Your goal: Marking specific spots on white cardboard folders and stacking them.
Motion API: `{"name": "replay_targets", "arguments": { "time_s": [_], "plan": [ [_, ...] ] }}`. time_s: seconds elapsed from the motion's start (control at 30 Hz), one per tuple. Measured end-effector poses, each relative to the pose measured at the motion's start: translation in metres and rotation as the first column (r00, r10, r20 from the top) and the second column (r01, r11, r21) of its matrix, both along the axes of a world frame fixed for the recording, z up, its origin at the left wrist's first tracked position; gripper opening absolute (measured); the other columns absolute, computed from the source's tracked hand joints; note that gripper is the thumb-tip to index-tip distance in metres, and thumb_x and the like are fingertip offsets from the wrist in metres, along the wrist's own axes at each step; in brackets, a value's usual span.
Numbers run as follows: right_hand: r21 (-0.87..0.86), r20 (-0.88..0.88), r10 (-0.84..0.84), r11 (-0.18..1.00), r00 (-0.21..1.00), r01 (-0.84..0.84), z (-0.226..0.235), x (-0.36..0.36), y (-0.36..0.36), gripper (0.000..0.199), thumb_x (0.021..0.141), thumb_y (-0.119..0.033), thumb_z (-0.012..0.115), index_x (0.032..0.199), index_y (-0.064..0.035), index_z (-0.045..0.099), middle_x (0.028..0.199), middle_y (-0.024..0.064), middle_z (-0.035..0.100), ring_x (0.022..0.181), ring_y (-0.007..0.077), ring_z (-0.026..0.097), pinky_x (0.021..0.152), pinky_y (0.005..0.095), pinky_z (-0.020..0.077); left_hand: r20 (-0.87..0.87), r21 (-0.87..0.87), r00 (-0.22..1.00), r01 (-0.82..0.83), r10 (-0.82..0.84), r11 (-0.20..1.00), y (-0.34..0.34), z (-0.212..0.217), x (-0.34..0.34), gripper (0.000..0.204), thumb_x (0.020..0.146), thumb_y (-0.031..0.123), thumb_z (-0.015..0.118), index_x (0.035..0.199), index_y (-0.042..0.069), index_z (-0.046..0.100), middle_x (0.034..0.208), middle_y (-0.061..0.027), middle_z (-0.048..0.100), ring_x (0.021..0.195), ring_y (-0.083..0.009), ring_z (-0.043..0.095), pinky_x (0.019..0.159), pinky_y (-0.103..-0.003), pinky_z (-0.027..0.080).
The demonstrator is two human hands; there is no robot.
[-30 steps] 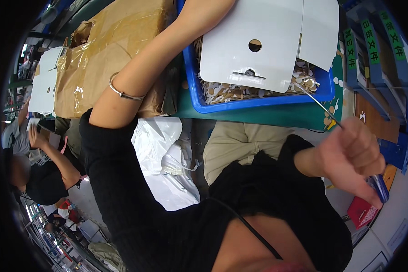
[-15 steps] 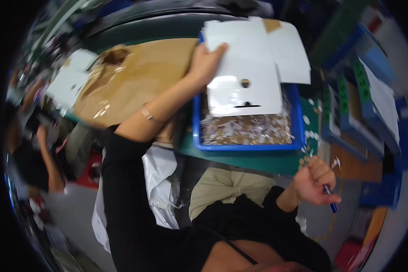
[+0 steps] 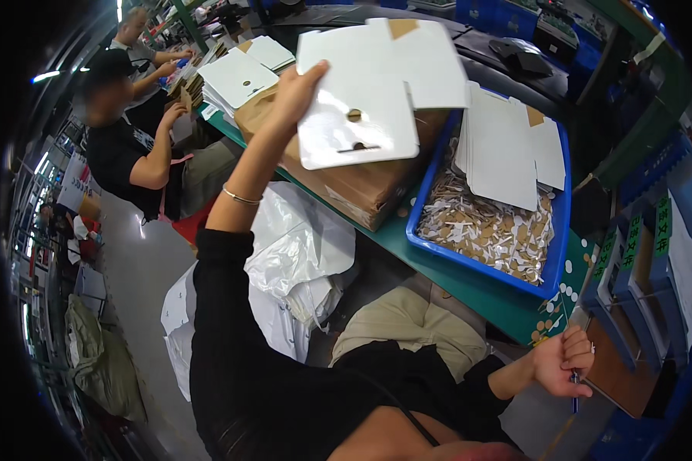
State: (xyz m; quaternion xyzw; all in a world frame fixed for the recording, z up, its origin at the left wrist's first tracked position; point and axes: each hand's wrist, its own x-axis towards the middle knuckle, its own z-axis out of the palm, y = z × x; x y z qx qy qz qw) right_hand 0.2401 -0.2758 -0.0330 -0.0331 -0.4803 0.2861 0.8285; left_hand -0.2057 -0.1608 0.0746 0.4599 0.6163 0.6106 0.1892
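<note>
My left hand (image 3: 296, 96) grips the left edge of a white die-cut cardboard blank (image 3: 361, 84), thumb on top. The blank has a round hole and a slot near its lower end, and hangs over a big brown paper-wrapped package (image 3: 346, 188). My right hand (image 3: 563, 361) is closed around a slim blue-handled tool (image 3: 575, 396), out past the table's near right corner; its kind is not clear. Between the hands stands a blue plastic tray (image 3: 480, 265) with paper and cardboard scraps (image 3: 492, 230). A stack of similar white blanks (image 3: 500, 154) rests in it.
More white blanks (image 3: 238, 77) lie on the package's far left end. Blue file holders (image 3: 646, 269) stand at the right. Punched-out discs (image 3: 565, 292) are strewn on the green table (image 3: 469, 280). White plastic bags (image 3: 300, 238) sit below. Two people work at the far left.
My left hand has carried the blank leftward, off the tray and over the package, uncovering the stack in the tray. The view has turned. My right hand still holds the tool.
</note>
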Motion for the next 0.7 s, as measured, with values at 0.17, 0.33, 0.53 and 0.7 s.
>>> {"name": "replay_targets", "arguments": {
  "time_s": [0.17,0.33,0.53,0.7],
  "plan": [
    [-0.012,0.010,-0.007,1.000,1.000,0.007,0.000,0.004,-0.003,0.056,0.082,-0.062,0.031,0.053,-0.0146,0.029,0.051,-0.0032,0.022,0.052,0.0108,0.020,0.054,0.0279,0.0190,-0.311,0.232,0.843,-0.381,0.439,0.895,0.012,0.013,-0.116,0.043,0.079,0.030,0.057,0.091,-0.011,0.048,0.073,-0.0189,0.059,0.056,-0.0257,0.057,0.051,-0.032,0.047],
    [0.012,0.071,-0.075,0.997,0.995,0.074,-0.002,0.011,-0.013,0.054,0.082,-0.061,0.032,0.054,-0.0149,0.029,0.052,-0.0027,0.022,0.053,0.0110,0.020,0.055,0.0280,0.0191,-0.494,0.432,0.402,-0.656,0.771,0.619,0.023,0.037,-0.245,0.048,0.078,0.037,0.055,0.088,-0.009,0.043,0.082,-0.0259,0.058,0.066,-0.0365,0.058,0.060,-0.039,0.048],
    [-0.062,0.119,-0.164,0.983,0.979,0.172,-0.004,0.009,-0.005,0.053,0.082,-0.059,0.034,0.054,-0.0146,0.029,0.052,-0.0023,0.022,0.053,0.0111,0.020,0.056,0.0281,0.0194,-0.641,-0.031,0.447,-0.827,0.624,0.561,0.044,-0.009,-0.300,0.065,0.076,0.043,0.056,0.103,-0.014,0.039,0.096,-0.0294,0.054,0.083,-0.0391,0.056,0.068,-0.042,0.047],
    [-0.111,0.156,-0.176,0.975,0.972,0.194,-0.014,-0.004,0.005,0.053,0.083,-0.058,0.034,0.053,-0.0142,0.029,0.051,-0.0019,0.022,0.053,0.0113,0.021,0.057,0.0280,0.0198,-0.725,-0.217,0.445,-0.872,0.526,0.439,0.023,-0.037,-0.313,0.075,0.075,0.047,0.057,0.111,-0.016,0.036,0.105,-0.0313,0.051,0.093,-0.0406,0.054,0.074,-0.043,0.046]
  ]
}}
